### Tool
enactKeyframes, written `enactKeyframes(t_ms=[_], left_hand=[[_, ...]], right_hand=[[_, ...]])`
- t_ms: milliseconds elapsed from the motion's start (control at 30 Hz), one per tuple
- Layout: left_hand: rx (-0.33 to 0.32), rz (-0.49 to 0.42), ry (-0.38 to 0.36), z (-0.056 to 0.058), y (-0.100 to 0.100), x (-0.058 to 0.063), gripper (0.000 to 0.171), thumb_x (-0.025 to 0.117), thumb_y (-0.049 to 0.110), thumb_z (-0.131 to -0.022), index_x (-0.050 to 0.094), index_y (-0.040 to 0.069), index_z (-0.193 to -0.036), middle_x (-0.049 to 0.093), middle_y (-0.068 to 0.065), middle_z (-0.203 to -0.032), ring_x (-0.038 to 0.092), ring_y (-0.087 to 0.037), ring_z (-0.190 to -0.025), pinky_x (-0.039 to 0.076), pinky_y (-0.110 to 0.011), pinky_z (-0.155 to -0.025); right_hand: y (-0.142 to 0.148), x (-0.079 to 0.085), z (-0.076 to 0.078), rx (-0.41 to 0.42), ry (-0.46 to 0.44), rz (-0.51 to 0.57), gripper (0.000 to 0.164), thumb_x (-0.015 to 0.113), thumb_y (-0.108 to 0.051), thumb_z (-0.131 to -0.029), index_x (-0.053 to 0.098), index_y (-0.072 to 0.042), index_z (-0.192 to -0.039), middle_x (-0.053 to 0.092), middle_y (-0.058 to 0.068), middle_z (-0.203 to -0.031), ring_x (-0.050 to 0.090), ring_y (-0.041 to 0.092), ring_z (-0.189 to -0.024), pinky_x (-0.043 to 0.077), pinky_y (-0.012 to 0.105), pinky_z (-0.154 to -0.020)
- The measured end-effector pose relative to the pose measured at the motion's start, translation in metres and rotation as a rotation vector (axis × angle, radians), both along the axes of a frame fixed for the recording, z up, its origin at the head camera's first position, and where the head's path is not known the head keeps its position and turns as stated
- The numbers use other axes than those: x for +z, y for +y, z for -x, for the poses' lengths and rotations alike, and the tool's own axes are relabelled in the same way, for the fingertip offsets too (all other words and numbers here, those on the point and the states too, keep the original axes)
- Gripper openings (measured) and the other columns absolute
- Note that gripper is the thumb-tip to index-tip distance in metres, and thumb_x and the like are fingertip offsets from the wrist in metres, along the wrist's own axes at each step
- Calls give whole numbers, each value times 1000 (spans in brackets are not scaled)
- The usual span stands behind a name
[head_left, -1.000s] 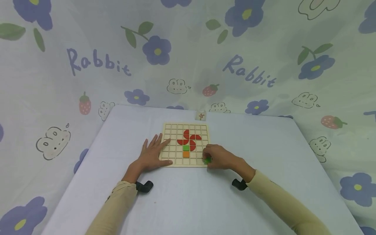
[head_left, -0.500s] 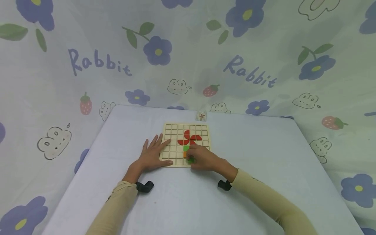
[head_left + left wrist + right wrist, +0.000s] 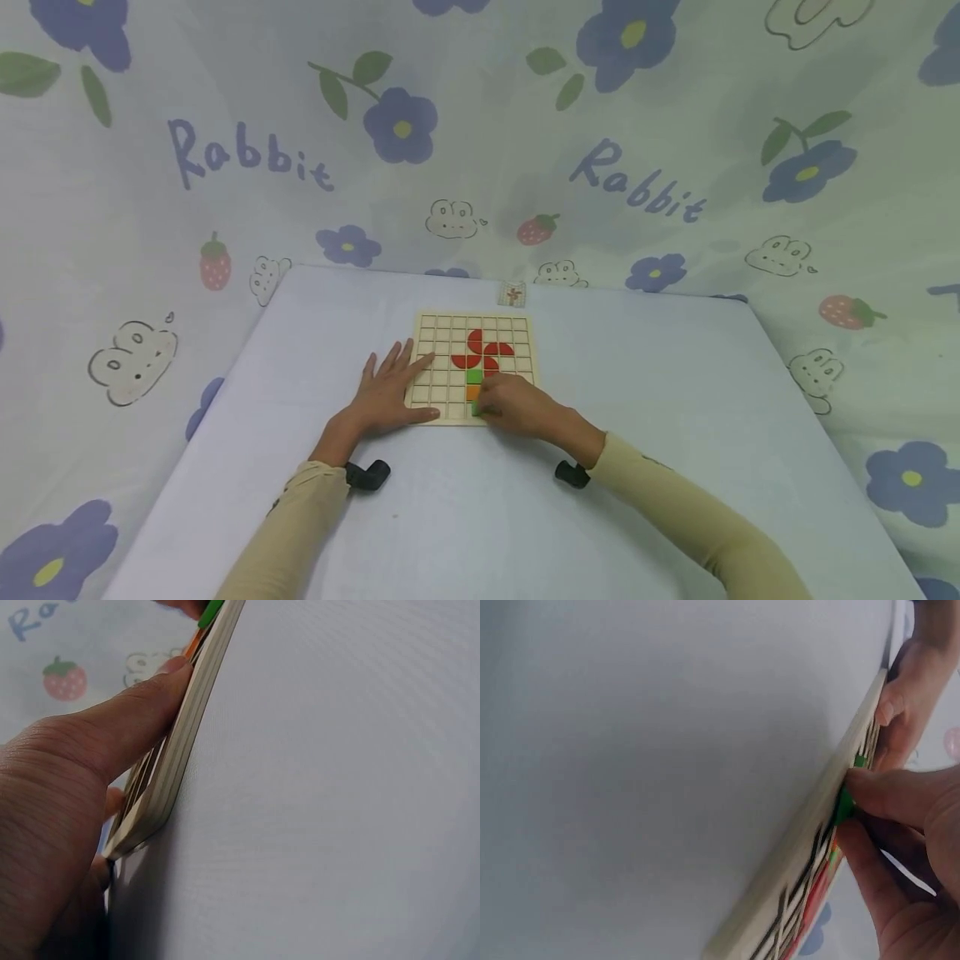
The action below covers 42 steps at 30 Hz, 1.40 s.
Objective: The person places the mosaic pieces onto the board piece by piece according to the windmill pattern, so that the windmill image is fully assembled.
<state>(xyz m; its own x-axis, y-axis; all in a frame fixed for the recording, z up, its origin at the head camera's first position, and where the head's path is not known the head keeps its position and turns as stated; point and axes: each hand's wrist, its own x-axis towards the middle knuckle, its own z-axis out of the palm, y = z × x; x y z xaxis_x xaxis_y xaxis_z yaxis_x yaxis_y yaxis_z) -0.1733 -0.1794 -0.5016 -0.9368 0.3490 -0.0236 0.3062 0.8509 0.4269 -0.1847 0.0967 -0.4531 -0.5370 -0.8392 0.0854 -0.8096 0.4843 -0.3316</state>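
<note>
A square wooden grid board [image 3: 442, 335] lies on the table. My left hand [image 3: 384, 398] rests on its left side with fingers spread, the thumb along the lower left corner. Low on the board, my right hand [image 3: 521, 406] pinches a green tile [image 3: 476, 408] between thumb and fingertips, partly hidden by the fingers; the right wrist view shows this green tile [image 3: 845, 806] too. Just above it an orange square tile [image 3: 473, 392] sits in its cell, and a green square tile [image 3: 474, 377] above that. Red curved pieces [image 3: 467, 361] form a pinwheel mid-board.
A small picture card [image 3: 512, 294] with a red pinwheel pattern lies behind the board. White cloth covers the table [image 3: 637, 358], and a flower-and-rabbit curtain [image 3: 487, 125] hangs behind and at both sides. Black straps with camera mounts [image 3: 369, 476] sit at the wrists.
My right hand has moved left with the green tile, from the board's lower right corner to the bottom cell under the orange tile. My left hand has stayed still.
</note>
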Motion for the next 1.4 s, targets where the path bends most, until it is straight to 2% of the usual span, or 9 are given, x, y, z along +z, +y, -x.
enactKeyframes(t_ms=[200, 400, 567, 833, 1167, 1267, 1400], left_hand=[[1, -5, -4, -2, 0, 2, 102, 60, 77, -78, 24, 26, -158, 3, -13, -164, -3, -31, -149, -9, -59, -112], [3, -9, -6, -2, 1, 5, 101, 62, 75, -77, 25, 26, -158, 3, -13, -164, -3, -30, -149, -9, -59, -112], [1, 0, 1, 0, 1, 4, 102, 61, 77, -76, 25, 26, -158, 3, -14, -164, -4, -32, -149, -9, -61, -112], [1, 21, -10, 0, 1, 3, 104, 58, 80, -76, 22, 27, -158, 1, -12, -164, -5, -30, -149, -10, -59, -112], [-4, -11, 2, -1, 3, 6, 102, 64, 74, -77, 27, 24, -157, 5, -15, -163, -2, -32, -149, -6, -62, -112], [3, -1, 9, -1, 2, 5, 102, 64, 75, -76, 27, 25, -157, 5, -14, -163, -2, -32, -149, -7, -61, -112], [-1, -8, 9, -1, 2, 1, 101, 62, 76, -77, 26, 27, -157, 4, -13, -164, -2, -31, -149, -8, -61, -112]], right_hand=[[-3, 0, 1, 28, 8, 5, 8, 77, -9, -86, 79, -15, -90, 66, -7, -88, 56, 4, -79, 48, 16, -74], [-3, 7, 3, -42, -64, -46, 8, 79, -8, -84, 78, -15, -87, 64, -8, -83, 54, 5, -75, 48, 18, -70], [-2, 6, 4, -81, -87, -12, 8, 81, -8, -82, 79, -14, -87, 65, -9, -81, 54, 4, -73, 49, 17, -70], [-3, -6, 4, -8, -23, 70, 9, 79, -8, -83, 77, -16, -86, 63, -11, -82, 54, 3, -76, 48, 17, -73], [-4, -3, 3, 28, 86, -8, 8, 79, -12, -84, 77, -21, -84, 66, -14, -80, 57, 2, -74, 48, 21, -72], [-7, -4, 5, -7, 123, -5, 7, 79, -19, -84, 78, -21, -91, 67, -12, -88, 57, 7, -84, 47, 25, -78], [-8, -8, 8, -48, 216, -49, 24, 75, -30, -88, 76, -21, -110, 66, -5, -112, 53, 16, -104, 46, 35, -86]])
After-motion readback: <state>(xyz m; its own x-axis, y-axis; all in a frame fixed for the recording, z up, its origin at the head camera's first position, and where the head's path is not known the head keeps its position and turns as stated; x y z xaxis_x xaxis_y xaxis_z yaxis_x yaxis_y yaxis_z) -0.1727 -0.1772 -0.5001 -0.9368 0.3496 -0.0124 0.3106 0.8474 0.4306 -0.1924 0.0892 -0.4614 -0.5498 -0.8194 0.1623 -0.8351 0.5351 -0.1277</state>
